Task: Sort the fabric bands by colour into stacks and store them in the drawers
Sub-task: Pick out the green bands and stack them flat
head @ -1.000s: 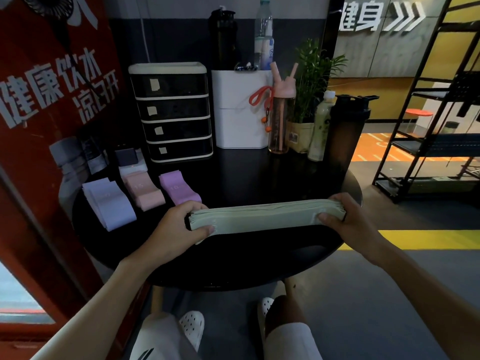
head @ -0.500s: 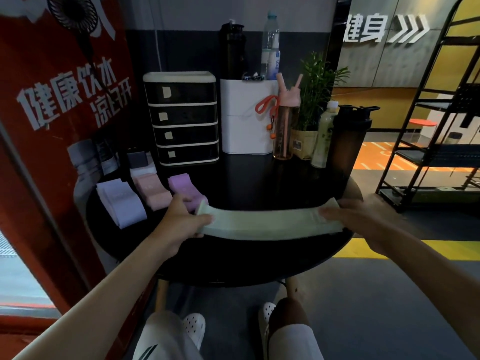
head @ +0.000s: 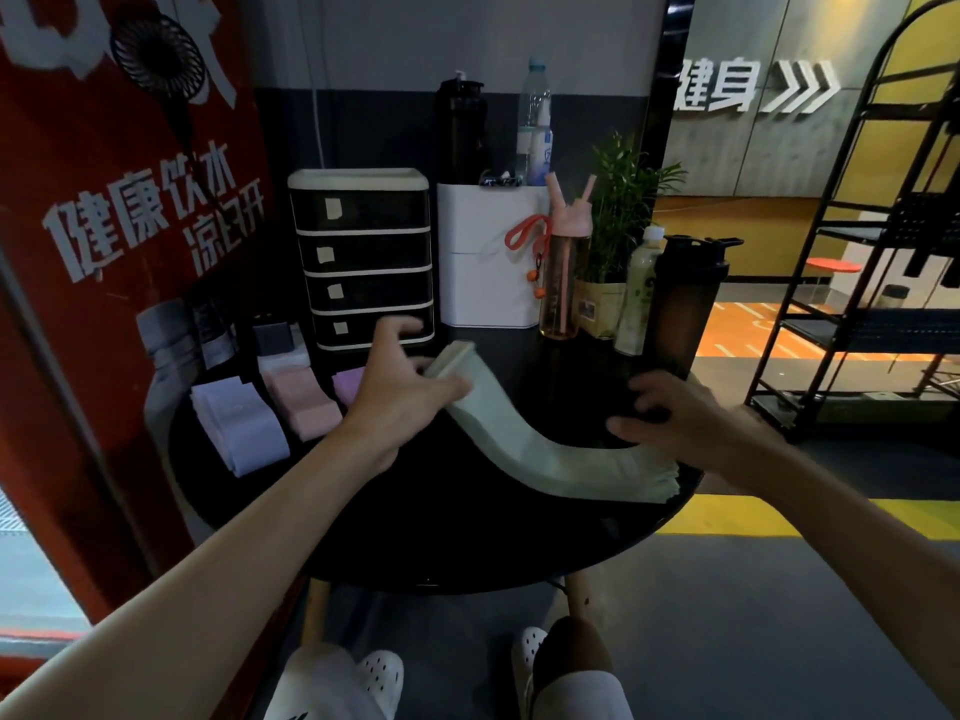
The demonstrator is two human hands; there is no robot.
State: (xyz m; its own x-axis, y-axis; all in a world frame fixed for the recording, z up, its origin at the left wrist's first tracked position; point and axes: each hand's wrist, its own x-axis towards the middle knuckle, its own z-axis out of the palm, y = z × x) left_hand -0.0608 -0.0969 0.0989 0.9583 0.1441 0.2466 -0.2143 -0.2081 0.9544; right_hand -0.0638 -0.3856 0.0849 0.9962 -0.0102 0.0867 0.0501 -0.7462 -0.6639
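At the left of the round black table (head: 415,537), folded stacks of pale lilac fabric bands (head: 241,433), pink fabric bands (head: 304,405) and purple fabric bands (head: 347,384) lie side by side before the black four-drawer cabinet (head: 363,262). The left hand (head: 400,392) pinches the raised end of the long pale green stack of fabric bands (head: 540,459). The right hand (head: 675,420), fingers loosely spread, lies over its other end on the table. For a neat fold, the raised end should probably cross squarely, layers kept aligned.
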